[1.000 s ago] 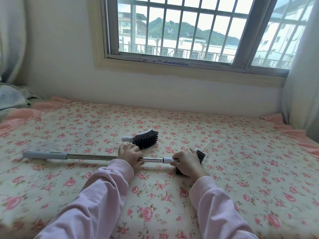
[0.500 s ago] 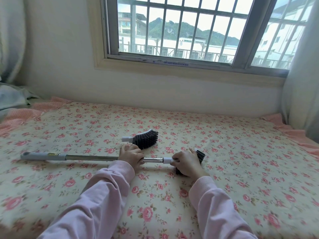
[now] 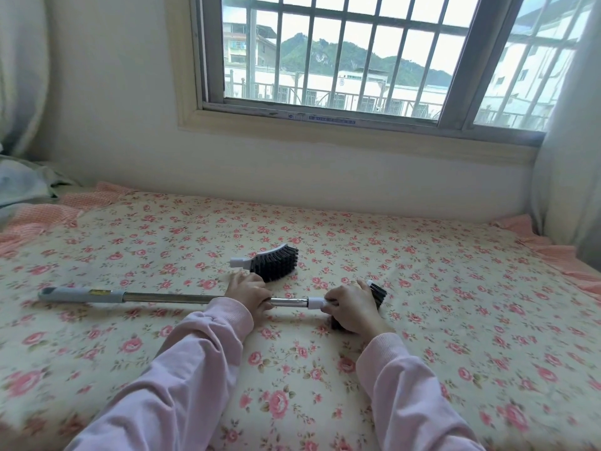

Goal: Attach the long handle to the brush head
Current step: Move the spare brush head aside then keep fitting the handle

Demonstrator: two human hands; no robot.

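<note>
A long metal handle (image 3: pixel 169 298) with a grey grip at its left end lies across the flowered bed sheet. My left hand (image 3: pixel 249 293) grips its shaft near the right end. The handle's white tip (image 3: pixel 314 302) meets a black-bristled brush head (image 3: pixel 378 293), which my right hand (image 3: pixel 353 309) holds and mostly covers. I cannot tell how far the tip sits in the head. A second brush head (image 3: pixel 271 262), white-backed with black bristles, lies loose just beyond my left hand.
The bed (image 3: pixel 455 320) runs to a wall under a barred window (image 3: pixel 357 60). A curtain (image 3: pixel 572 157) hangs at the right. Bedding (image 3: pixel 22 183) is piled at the far left. Pink ruffled edging borders the sheet on both sides.
The handle's grey end has shifted slightly left and turned a little on the sheet. Both hands keep their holds at the joint.
</note>
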